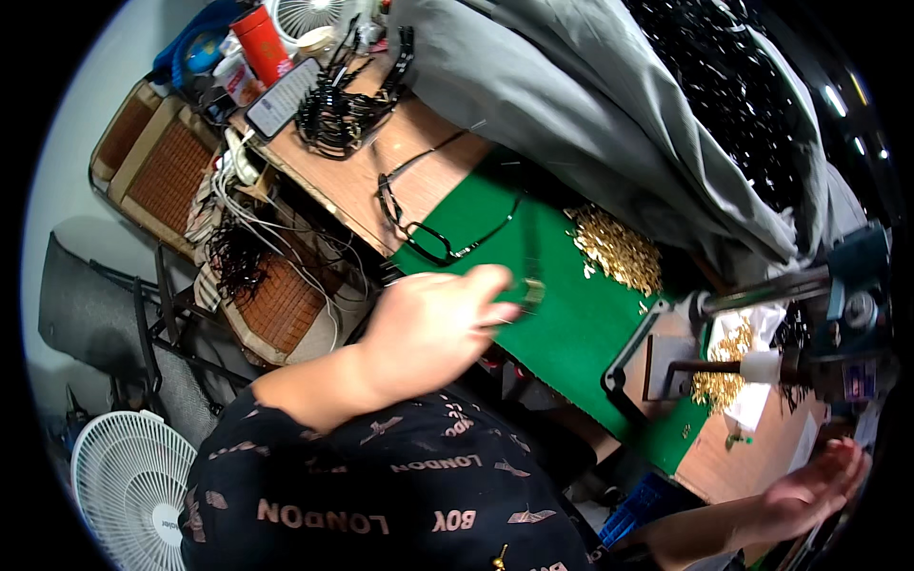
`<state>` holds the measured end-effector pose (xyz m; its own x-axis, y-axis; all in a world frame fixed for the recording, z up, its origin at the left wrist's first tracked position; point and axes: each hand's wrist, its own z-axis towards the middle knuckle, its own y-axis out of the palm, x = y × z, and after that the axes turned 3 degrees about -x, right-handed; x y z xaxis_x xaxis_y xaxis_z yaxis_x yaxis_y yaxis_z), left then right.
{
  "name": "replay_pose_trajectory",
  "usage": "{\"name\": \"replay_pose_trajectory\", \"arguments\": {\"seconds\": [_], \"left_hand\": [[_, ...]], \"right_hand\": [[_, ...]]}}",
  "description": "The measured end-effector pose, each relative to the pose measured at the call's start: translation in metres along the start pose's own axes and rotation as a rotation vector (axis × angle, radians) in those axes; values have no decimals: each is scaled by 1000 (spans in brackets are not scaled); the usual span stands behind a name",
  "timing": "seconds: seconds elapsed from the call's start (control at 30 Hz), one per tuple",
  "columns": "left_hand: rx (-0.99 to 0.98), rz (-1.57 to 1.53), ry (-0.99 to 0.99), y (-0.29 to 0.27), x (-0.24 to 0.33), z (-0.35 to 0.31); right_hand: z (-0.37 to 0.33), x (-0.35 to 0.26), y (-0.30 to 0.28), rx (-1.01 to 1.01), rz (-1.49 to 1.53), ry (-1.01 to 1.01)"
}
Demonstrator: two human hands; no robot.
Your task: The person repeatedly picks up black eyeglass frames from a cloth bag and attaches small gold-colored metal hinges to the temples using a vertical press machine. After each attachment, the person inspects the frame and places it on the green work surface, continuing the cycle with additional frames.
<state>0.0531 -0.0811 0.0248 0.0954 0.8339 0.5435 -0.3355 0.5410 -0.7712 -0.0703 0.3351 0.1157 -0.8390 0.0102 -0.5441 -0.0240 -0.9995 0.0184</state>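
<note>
My left hand (pixel 440 319) is closed in a pinch over the near edge of the green mat (pixel 562 338). At its fingertips is a small dark piece with a gold-coloured part (pixel 533 293), too blurred to name exactly. Just beyond lies a black eyeglass frame (pixel 428 243), its temples spread, partly on the mat and partly on bare wood. My right hand (pixel 817 487) is at the lower right, by the bench's right end below the bench press (pixel 838 328). Its fingers are stretched out, somewhat smeared, with nothing seen in them.
Small gold pieces (pixel 617 249) are heaped on the mat; more fill a white box (pixel 757 409) beside the press. Grey cloth (pixel 571 95) holds shiny black parts (pixel 714 105). Stacked black frames (pixel 338 119), a phone (pixel 283 98) and a red canister (pixel 260 46) stand far left.
</note>
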Motion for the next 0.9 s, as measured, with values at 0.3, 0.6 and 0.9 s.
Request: {"name": "replay_pose_trajectory", "arguments": {"seconds": [0.3,0.6,0.9], "left_hand": [[-216,260,-21,-30,-66,18],[-201,53,406,22,-55,121],[676,210,565,21,44,296]], "right_hand": [[-61,24,54,70,-105,356],[-119,4,32,251,-136,613],[-134,-10,81,71,-152,823]]}}
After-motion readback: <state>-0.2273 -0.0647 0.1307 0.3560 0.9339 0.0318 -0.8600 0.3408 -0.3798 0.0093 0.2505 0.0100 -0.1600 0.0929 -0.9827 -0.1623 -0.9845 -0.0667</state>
